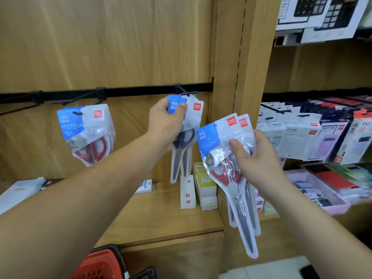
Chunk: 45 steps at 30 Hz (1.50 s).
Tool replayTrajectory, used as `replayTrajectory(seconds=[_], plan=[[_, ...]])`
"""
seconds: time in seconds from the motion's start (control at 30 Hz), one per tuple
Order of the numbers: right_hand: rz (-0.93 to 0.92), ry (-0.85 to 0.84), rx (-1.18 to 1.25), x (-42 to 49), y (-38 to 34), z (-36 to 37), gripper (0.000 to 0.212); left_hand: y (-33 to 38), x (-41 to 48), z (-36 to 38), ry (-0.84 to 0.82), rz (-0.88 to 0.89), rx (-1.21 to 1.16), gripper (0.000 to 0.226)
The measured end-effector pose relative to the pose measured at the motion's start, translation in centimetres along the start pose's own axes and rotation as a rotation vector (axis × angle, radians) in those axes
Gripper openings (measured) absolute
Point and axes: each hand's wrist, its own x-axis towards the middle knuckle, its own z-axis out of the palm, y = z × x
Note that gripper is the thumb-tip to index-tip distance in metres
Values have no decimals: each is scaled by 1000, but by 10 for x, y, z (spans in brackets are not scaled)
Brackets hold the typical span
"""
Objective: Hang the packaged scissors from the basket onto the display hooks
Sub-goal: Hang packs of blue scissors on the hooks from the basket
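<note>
Head view: held packaged scissors at the display hook [186, 94].
Pinched the blue header of a dark-handled pack [184, 138] with the left grip [167, 123], thumb curled over it, just under that hook on the black rail [130, 92]. Clutched two red-handled packs [219, 141] in the right grip [261, 162], lower and rightward. Saw a hung bunch [88, 133] left of the left grip, red basket [100, 264] below.

A stationery shop: wooden shelving [249, 77], display hooks [186, 93], boxed calculators [322, 15].
</note>
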Motion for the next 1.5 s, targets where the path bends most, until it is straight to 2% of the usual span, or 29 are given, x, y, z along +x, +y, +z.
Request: replayTrajectory(seconds=[0.3,0.47,0.53,0.67,0.8,0.9,1.0,1.07,1.17,1.27,1.33,1.5], plan=[[-18,-11,44,-9,-3,1,11,-13,-4,0,-42,41,-123,12],[-15,-37,64,-13,-5,3,9,-14,4,1,-33,-35,-131,11],[-12,-44,69,-14,-5,3,10,-16,9,2,3,-17,-77,6],[-4,-47,75,-16,-5,6,12,-19,26,-3,94,34,139,12],[26,-60,105,-18,-5,12,12,-19,31,-17,136,59,330,36],[40,-42,162,-21,-6,24,12,-20,-2,-31,140,81,204,35],[75,-12,233,-24,-8,45,11,-21,-60,-47,-117,-125,73,51],[100,-6,257,-27,-11,61,13,-25,-89,-58,-239,-225,35,46],[136,-42,347,-32,-16,84,17,-30,-95,-76,-159,-261,-89,50],[131,-79,380,-40,-22,106,15,-26,-86,-100,-102,-241,-113,49],[118,-84,349,-44,-22,124,8,-24,-82,-121,-102,-214,-111,45],[56,-151,224,-52,-32,179,11,-11,-71,-179,-44,-233,-125,40]])
